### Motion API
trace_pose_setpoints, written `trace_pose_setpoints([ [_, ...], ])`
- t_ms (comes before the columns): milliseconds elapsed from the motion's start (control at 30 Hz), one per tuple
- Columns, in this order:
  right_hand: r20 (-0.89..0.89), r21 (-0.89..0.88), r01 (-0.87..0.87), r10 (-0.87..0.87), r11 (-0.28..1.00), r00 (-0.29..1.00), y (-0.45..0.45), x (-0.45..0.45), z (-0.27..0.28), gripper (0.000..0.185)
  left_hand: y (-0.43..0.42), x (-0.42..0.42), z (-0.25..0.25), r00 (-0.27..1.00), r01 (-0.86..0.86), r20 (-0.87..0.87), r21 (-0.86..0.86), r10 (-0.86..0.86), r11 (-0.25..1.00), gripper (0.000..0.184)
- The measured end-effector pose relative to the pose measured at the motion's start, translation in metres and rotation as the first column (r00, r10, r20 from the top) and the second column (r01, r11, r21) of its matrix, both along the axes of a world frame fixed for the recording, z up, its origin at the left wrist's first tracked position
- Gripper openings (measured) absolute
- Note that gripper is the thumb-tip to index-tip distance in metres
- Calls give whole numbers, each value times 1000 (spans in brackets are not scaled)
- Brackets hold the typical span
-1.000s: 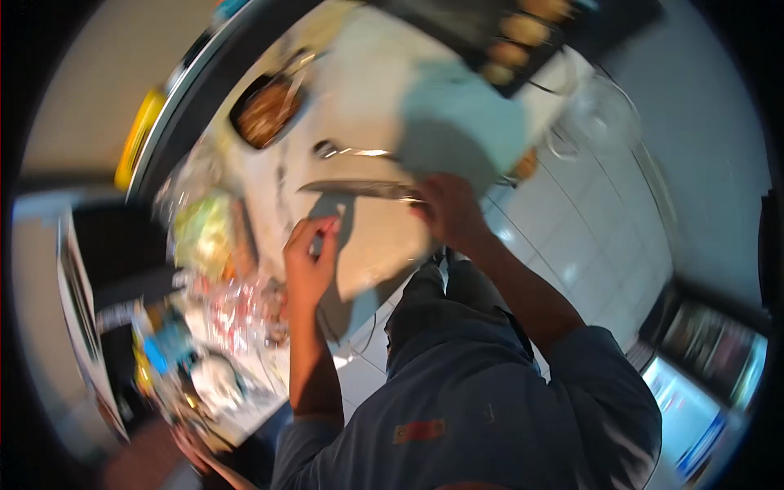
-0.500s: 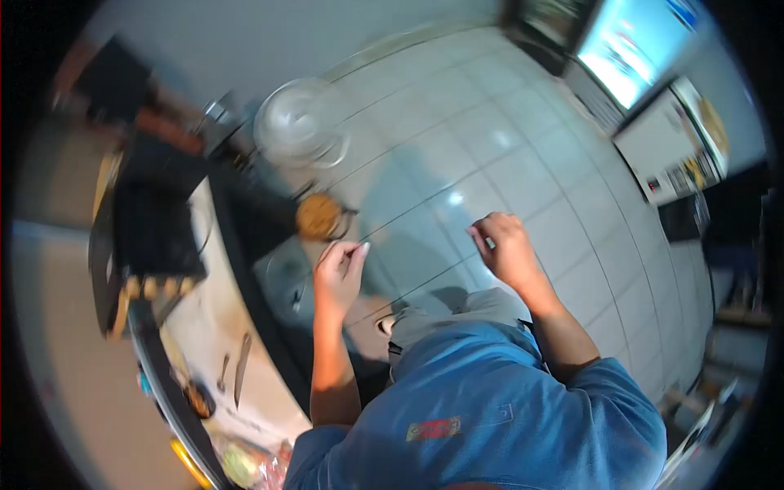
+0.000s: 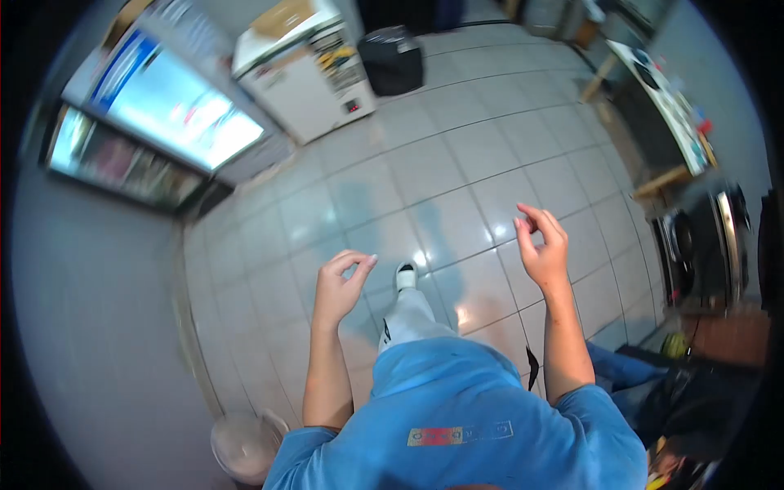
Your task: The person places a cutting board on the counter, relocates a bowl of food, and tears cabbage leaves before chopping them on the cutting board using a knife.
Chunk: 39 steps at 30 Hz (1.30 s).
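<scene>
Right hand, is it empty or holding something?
Empty, as far as shows: the right hand curls loosely, with nothing visible between its thumb and fingers.

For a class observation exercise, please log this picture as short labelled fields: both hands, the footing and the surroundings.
Left hand: curled, nothing visible held
Right hand: partly open, nothing visible held
Ground: pale tiled floor
Footwear: white shoe
Upper left: lit fridge
Top: white freezer-like chest, beside a black bin or bag
Lower left: see-through container
</scene>
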State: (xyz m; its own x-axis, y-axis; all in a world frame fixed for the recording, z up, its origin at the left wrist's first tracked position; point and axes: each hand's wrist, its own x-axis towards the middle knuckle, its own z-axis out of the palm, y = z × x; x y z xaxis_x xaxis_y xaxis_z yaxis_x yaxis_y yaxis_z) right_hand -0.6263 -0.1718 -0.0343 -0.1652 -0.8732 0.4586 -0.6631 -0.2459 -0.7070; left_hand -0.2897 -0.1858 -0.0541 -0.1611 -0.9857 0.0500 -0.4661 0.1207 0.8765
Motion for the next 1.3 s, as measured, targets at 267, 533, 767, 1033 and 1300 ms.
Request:
trace_pose_setpoints([
  [267, 270, 240, 688, -728, 685, 631, -30, -139, -31, 24, -268, -170, -31, 870, 473, -249, 176, -426, 863, 21],
  [533, 303, 188, 904, -898, 383, 318, -74, -180, -40, 22, -429, -328, -10, 667, 745, -206, 181, -716, 642, 17],
  [767, 444, 215, 915, -869, 341, 220, -119, -300, -85, 21, -481, -488, -60, 606, 795, -303, 264, -736, 546, 23],
  [1033, 401, 108, 960, -895, 259, 196, -164, -517, -43, 19, -532, -689, -37, 552, 834, -343, 239, -760, 497, 21],
  [1300, 384, 150, 954, -904, 261, 187, -207, -676, -34, 17, -566, -894, -54, 467, 876, -351, 305, -811, 373, 21],
])
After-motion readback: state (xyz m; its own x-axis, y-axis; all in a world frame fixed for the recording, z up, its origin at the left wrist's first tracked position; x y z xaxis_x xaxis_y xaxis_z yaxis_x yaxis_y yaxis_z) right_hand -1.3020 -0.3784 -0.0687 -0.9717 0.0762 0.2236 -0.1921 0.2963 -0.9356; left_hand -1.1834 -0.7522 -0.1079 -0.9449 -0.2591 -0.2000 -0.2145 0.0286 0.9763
